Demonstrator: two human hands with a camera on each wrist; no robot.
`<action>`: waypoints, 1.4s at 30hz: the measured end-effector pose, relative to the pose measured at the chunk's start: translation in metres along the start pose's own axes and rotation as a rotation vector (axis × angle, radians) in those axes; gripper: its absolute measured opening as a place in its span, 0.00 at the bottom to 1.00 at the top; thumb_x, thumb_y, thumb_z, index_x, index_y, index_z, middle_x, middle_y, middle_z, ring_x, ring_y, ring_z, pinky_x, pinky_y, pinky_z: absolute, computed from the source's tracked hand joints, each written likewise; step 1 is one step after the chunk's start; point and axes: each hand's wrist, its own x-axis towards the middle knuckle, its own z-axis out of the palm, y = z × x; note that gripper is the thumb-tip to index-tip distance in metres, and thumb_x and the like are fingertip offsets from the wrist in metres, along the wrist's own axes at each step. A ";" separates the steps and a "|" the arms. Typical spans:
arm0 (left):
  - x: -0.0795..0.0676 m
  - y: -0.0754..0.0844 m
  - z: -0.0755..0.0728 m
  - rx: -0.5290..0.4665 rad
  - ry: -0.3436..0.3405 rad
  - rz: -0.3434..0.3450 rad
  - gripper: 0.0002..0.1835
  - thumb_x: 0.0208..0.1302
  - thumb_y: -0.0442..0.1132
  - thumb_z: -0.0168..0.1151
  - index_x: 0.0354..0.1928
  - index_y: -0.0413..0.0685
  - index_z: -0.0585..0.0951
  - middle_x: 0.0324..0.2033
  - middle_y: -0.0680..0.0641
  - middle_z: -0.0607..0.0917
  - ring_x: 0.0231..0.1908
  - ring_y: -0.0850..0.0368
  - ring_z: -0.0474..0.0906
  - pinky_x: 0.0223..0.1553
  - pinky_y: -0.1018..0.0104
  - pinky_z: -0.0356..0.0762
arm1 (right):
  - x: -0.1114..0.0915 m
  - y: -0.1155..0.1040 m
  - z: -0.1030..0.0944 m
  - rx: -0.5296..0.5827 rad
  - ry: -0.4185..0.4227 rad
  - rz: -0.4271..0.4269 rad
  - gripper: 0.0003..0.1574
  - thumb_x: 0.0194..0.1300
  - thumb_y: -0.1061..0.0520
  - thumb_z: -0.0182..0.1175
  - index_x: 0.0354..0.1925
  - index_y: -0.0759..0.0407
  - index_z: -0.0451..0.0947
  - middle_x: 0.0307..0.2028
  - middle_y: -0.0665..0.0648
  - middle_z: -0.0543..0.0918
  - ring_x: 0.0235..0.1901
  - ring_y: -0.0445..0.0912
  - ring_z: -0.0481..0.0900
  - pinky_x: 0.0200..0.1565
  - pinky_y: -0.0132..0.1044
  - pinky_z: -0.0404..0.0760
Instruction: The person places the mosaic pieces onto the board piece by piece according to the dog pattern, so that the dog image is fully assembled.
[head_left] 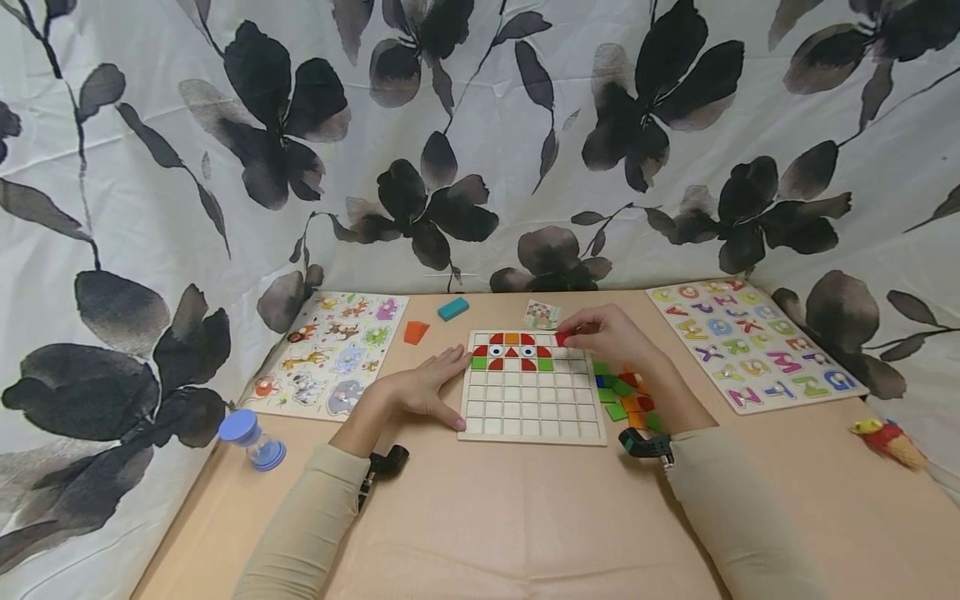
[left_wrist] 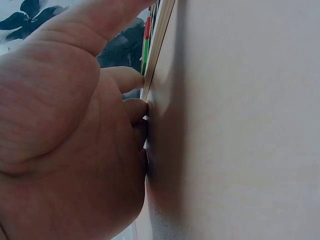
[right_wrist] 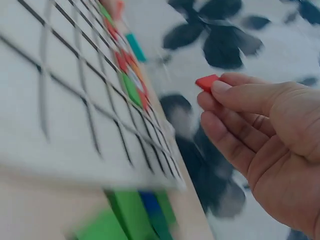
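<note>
- Pinching a red tile (right_wrist: 205, 82) between fingers and thumb, the right hand (head_left: 611, 333) holds it near the far edge of the grid board (head_left: 525, 421).
- Left hand (head_left: 418, 387), fingers extended, grasping nothing, touches the board's left edge.
- Tile probably light, stiff, slick; grip its sides.

Grid board (head_left: 532, 400): pale wood, square cells, flat on desk (head_left: 525, 517). Set tiles (head_left: 512, 338) in its far rows, red, orange and green, plus two round eye motifs; nearer rows show bare pale cells. Red piece (right_wrist: 206, 82): small, one pointed corner, outline partly covered; pinched in the right grip (head_left: 611, 333), raised off the board near its far edge.
</note>
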 end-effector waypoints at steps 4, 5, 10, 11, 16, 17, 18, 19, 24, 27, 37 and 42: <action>0.000 0.000 0.000 -0.003 -0.001 0.001 0.66 0.41 0.68 0.71 0.77 0.53 0.44 0.76 0.47 0.37 0.74 0.49 0.30 0.72 0.48 0.34 | 0.016 -0.014 0.033 0.005 -0.062 -0.070 0.14 0.60 0.61 0.67 0.46 0.56 0.85 0.42 0.51 0.86 0.40 0.46 0.80 0.41 0.34 0.81; 0.000 0.000 0.000 -0.003 -0.003 -0.001 0.66 0.41 0.68 0.71 0.77 0.53 0.44 0.76 0.47 0.37 0.74 0.50 0.29 0.72 0.48 0.34 | 0.020 -0.018 0.042 -0.010 -0.076 -0.088 0.14 0.59 0.61 0.67 0.45 0.57 0.85 0.42 0.50 0.86 0.39 0.46 0.80 0.40 0.34 0.81; -0.001 -0.001 0.000 -0.001 -0.006 -0.004 0.66 0.42 0.68 0.71 0.77 0.54 0.44 0.76 0.48 0.37 0.74 0.50 0.29 0.72 0.47 0.35 | 0.036 -0.030 0.081 -0.064 -0.134 -0.127 0.14 0.57 0.59 0.70 0.43 0.56 0.86 0.39 0.47 0.86 0.38 0.44 0.78 0.40 0.35 0.79; -0.001 -0.001 0.000 -0.001 -0.006 -0.004 0.66 0.42 0.68 0.71 0.77 0.54 0.44 0.76 0.48 0.37 0.74 0.50 0.29 0.72 0.46 0.35 | 0.039 -0.031 0.088 -0.066 -0.147 -0.130 0.14 0.56 0.58 0.70 0.43 0.57 0.86 0.40 0.47 0.86 0.38 0.44 0.79 0.40 0.35 0.79; -0.001 -0.001 -0.001 -0.004 -0.012 0.000 0.66 0.42 0.68 0.71 0.77 0.55 0.43 0.76 0.49 0.36 0.74 0.50 0.29 0.72 0.47 0.35 | 0.047 -0.035 0.109 -0.112 -0.179 -0.145 0.13 0.56 0.58 0.71 0.42 0.55 0.86 0.37 0.48 0.85 0.36 0.44 0.77 0.41 0.36 0.78; -0.001 -0.001 -0.001 -0.006 -0.012 0.002 0.66 0.42 0.68 0.71 0.77 0.55 0.43 0.76 0.49 0.36 0.74 0.50 0.29 0.72 0.47 0.34 | 0.048 -0.035 0.112 -0.132 -0.181 -0.151 0.12 0.56 0.58 0.71 0.41 0.54 0.86 0.36 0.47 0.85 0.36 0.43 0.77 0.41 0.36 0.77; -0.001 -0.001 -0.002 -0.008 -0.011 0.004 0.66 0.42 0.68 0.71 0.77 0.55 0.43 0.76 0.48 0.36 0.74 0.50 0.29 0.72 0.47 0.34 | 0.049 -0.035 0.114 -0.148 -0.181 -0.155 0.12 0.56 0.57 0.71 0.41 0.53 0.86 0.35 0.47 0.85 0.35 0.43 0.76 0.40 0.36 0.77; -0.001 -0.001 -0.002 -0.009 -0.010 0.007 0.66 0.42 0.68 0.71 0.77 0.54 0.43 0.76 0.48 0.36 0.74 0.50 0.29 0.72 0.47 0.34 | 0.049 -0.035 0.115 -0.159 -0.182 -0.159 0.11 0.56 0.57 0.71 0.41 0.53 0.86 0.35 0.46 0.84 0.35 0.43 0.76 0.40 0.36 0.77; 0.000 -0.002 -0.001 0.013 -0.009 0.024 0.66 0.43 0.68 0.70 0.77 0.53 0.42 0.76 0.47 0.36 0.74 0.50 0.29 0.72 0.48 0.33 | 0.049 -0.036 0.120 -0.170 -0.200 -0.154 0.11 0.57 0.56 0.70 0.41 0.53 0.85 0.34 0.46 0.82 0.34 0.43 0.75 0.38 0.35 0.77; 0.000 -0.003 0.000 0.035 -0.010 0.026 0.66 0.43 0.69 0.69 0.77 0.54 0.41 0.76 0.46 0.36 0.74 0.50 0.29 0.72 0.49 0.34 | 0.049 -0.037 0.123 -0.177 -0.213 -0.133 0.10 0.58 0.56 0.69 0.41 0.53 0.84 0.35 0.47 0.81 0.35 0.42 0.75 0.39 0.34 0.77; -0.001 -0.003 -0.001 0.030 -0.007 0.019 0.66 0.43 0.69 0.70 0.77 0.54 0.41 0.76 0.45 0.36 0.74 0.48 0.29 0.72 0.49 0.34 | 0.049 -0.044 0.130 -0.302 -0.193 -0.120 0.10 0.59 0.57 0.68 0.41 0.52 0.86 0.38 0.45 0.82 0.42 0.41 0.76 0.47 0.36 0.76; -0.001 -0.002 -0.001 0.029 -0.010 0.016 0.66 0.43 0.69 0.70 0.77 0.54 0.41 0.76 0.45 0.36 0.74 0.49 0.29 0.72 0.49 0.34 | 0.040 -0.045 0.120 -0.267 -0.180 -0.145 0.13 0.59 0.58 0.68 0.45 0.54 0.85 0.38 0.45 0.83 0.40 0.41 0.76 0.44 0.37 0.77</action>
